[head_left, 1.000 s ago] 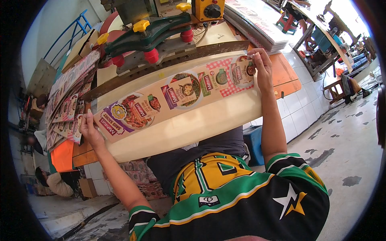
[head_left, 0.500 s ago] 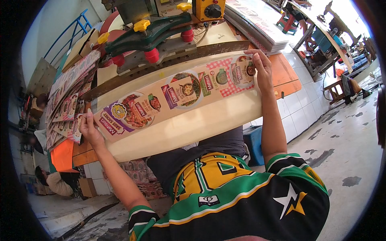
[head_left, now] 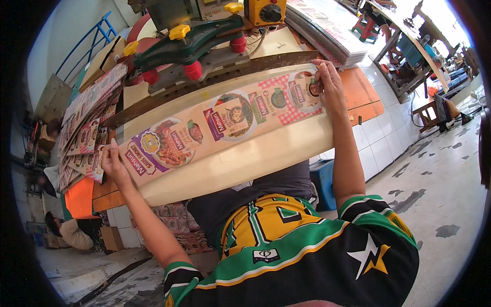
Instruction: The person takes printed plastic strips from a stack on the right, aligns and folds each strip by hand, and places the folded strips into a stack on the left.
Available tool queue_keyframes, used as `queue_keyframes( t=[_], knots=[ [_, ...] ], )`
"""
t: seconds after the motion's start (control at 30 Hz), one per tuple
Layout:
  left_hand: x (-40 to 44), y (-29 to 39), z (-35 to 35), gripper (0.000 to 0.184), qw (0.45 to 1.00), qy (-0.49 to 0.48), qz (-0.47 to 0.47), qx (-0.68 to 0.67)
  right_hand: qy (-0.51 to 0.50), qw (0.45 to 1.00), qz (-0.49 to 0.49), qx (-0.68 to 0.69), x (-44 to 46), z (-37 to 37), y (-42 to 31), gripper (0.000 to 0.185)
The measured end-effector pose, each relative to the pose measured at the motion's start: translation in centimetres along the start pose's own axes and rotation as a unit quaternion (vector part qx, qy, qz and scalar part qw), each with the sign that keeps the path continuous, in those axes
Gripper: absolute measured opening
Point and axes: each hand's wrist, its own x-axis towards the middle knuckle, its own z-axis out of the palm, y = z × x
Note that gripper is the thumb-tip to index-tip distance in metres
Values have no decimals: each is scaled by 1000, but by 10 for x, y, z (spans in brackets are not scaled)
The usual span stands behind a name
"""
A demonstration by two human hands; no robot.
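A long printed strip (head_left: pixel 202 140) with "Mahsuri" labels, food pictures and red checks lies slantwise over a smooth, pale cream surface (head_left: pixel 245 166). My left hand (head_left: pixel 116 165) pinches its left end, thumb upward. At the far right end, my right hand (head_left: pixel 330 88) is closed on the strip's corner, thumb and fingers together. Just beyond the strip's far edge runs a dark metal bar (head_left: pixel 271 61) of a machine. The machine's green frame (head_left: pixel 204 43), with yellow knobs and red feet, stands above it.
Stacked printed sheets (head_left: pixel 89 133) lean at the left, near an orange sheet (head_left: pixel 82 197). More sheets are piled (head_left: pixel 327 30) at the back right. An orange tabletop (head_left: pixel 364 94) shows on the right, and a blue bin (head_left: pixel 322 184) stands below. Another person (head_left: pixel 76 233) is at lower left.
The printed strip has shifted slightly to the left between my hands. My right hand's fingers have moved a little at its corner; my left hand stays nearly still.
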Motion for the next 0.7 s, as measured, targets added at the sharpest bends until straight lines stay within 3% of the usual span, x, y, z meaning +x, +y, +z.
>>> queue_keyframes(
  t=[0.17, 0.23, 0.27, 0.33, 0.4, 0.53, 0.7],
  knots=[
    [2, -8, -9, 25, 1000, 17, 15, 15, -29, 997, 57, 40, -2, 2, 4, 39],
    [2, -9, -10, 24, 998, 35, 46, -29, -138, 983, 105, -63, -1, -8, 2, 40],
    [1, -6, -8, 24, 998, 33, 47, -29, -136, 983, 105, -62, -4, -9, 1, 40],
    [-2, -2, -5, 25, 996, 68, 25, -58, -147, 982, 122, -9, -9, -6, -3, 43],
    [-5, 3, -9, 27, 995, 43, 15, -83, -158, 980, 124, 3, -7, -7, -4, 41],
    [-47, 57, 13, 30, 993, 90, -51, -53, -157, 974, 133, 91, -7, -4, -9, 37],
    [-119, 74, -42, 34, 991, 86, -99, 35, -189, 972, 93, 108, -5, -7, -12, 36]
  ],
)
